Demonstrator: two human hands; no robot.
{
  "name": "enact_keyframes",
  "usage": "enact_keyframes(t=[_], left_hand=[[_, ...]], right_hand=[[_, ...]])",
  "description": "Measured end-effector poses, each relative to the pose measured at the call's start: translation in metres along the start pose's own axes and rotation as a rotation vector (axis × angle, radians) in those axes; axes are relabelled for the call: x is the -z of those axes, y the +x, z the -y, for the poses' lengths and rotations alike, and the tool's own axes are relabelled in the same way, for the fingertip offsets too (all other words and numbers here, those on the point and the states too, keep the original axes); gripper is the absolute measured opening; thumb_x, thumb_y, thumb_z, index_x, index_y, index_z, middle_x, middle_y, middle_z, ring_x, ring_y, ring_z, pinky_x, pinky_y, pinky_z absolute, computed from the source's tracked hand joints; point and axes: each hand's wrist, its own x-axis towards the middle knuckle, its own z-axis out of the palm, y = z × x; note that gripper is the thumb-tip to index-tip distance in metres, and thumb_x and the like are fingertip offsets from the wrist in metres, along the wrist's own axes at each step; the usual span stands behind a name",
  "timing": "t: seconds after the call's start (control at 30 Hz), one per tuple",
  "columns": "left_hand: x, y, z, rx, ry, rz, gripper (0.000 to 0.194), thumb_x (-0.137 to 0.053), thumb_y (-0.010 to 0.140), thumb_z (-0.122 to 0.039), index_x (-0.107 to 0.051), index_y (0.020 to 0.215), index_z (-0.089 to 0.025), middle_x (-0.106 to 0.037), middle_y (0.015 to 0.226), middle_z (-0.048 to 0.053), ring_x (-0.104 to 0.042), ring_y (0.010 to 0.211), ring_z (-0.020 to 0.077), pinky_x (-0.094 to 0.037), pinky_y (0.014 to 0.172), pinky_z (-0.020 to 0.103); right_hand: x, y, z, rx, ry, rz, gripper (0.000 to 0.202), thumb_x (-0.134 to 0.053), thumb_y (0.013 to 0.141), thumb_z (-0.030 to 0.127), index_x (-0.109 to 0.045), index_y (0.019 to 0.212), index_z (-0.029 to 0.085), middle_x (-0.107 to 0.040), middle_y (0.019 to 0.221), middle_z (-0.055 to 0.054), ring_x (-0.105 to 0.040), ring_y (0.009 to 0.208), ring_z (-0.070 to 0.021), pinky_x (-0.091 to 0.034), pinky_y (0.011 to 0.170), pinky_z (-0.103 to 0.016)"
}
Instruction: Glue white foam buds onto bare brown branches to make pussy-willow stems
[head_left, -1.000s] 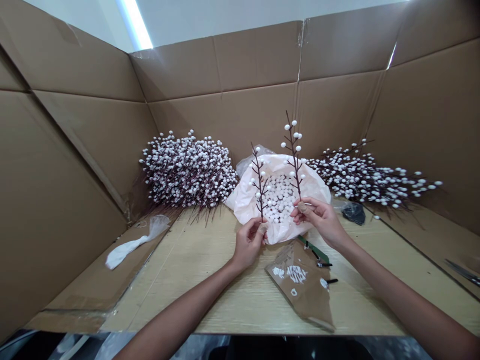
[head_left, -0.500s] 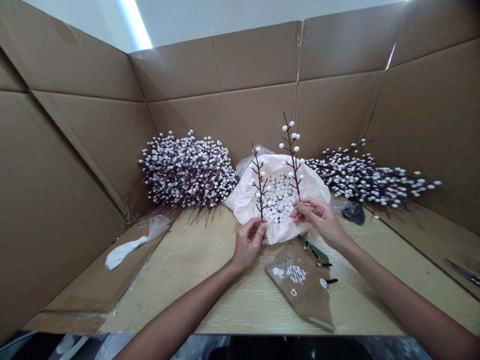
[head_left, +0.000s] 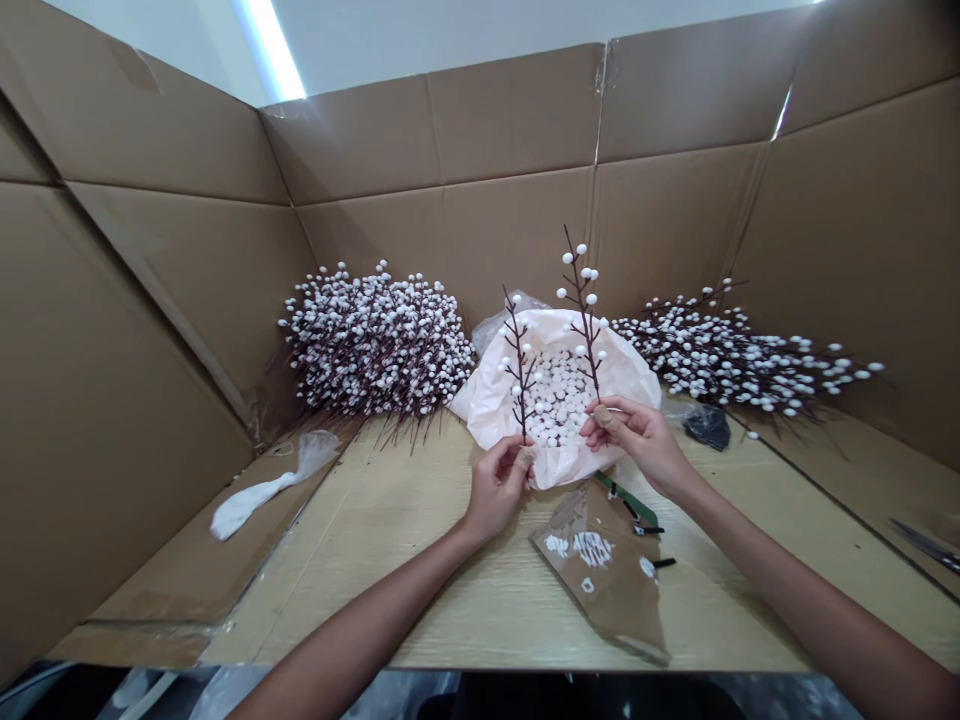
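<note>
Pinched at its lower stem in my left hand (head_left: pixel 501 483), a brown artificial berry branch (head_left: pixel 519 375) with white berries stands nearly upright. My right hand (head_left: pixel 634 435) is closed on the stem of a second, taller-reaching berry branch (head_left: pixel 587 335), also with white berries and some bare twig tips. Both are held over a pale plastic bag (head_left: pixel 495 415) that lies spread open. Loose white berries (head_left: pixel 559 390) fill the bag's middle. Below my hands lies a piece of brown cardboard (head_left: pixel 615 610) smeared with white paste, with a green strip and dark bits at its edge.
A thick pile of white-berry branches (head_left: pixel 375 340) lies at the back left, a smaller pile (head_left: pixel 750 355) at the back right. A knotted white bag (head_left: pixel 255 500) is on the left, scissors (head_left: pixel 930 545) at the far right. Cardboard walls (head_left: pixel 510 120) enclose the table (head_left: pixel 360 560).
Almost nothing differs. The tip of the branch in my right hand has tilted very slightly to the left; both hands stay where they were.
</note>
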Motion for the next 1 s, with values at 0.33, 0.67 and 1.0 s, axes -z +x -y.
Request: enact_keyframes(t=[0.33,0.67,1.0], left_hand=[[-0.0003,-0.0001,0.0014,-0.009,0.004,0.001,0.027,-0.059,0.084,-0.038,-0.06,0.093,-0.012,-0.056,0.064,-0.002,-0.049,0.05,0.0073,-0.041,0.048,0.018],[-0.0001,-0.0006,0.0002,-0.002,-0.004,0.006,0.028,-0.059,0.084,-0.038,-0.06,0.094,-0.012,-0.056,0.064,-0.001,-0.049,0.05,0.0077,-0.042,0.049,0.018],[-0.0001,-0.0005,0.0018,-0.007,-0.001,0.008,0.027,-0.059,0.085,-0.038,-0.06,0.094,-0.013,-0.056,0.064,-0.001,-0.049,0.051,0.0076,-0.041,0.048,0.019]], right_hand=[[0.0011,0.0009,-0.0036,0.013,0.024,0.021,0.034,-0.071,0.076,0.047,-0.062,0.086,0.016,-0.07,0.072,-0.005,-0.063,0.059,-0.0117,-0.053,0.061,-0.023],[0.0015,0.0008,-0.0052,0.011,0.03,0.029,0.033,-0.07,0.077,0.046,-0.062,0.087,0.016,-0.07,0.071,-0.004,-0.064,0.059,-0.0114,-0.053,0.061,-0.022],[0.0013,0.0016,-0.0068,0.012,0.031,0.034,0.032,-0.07,0.077,0.045,-0.062,0.087,0.016,-0.07,0.072,-0.004,-0.063,0.059,-0.0118,-0.052,0.061,-0.023]])
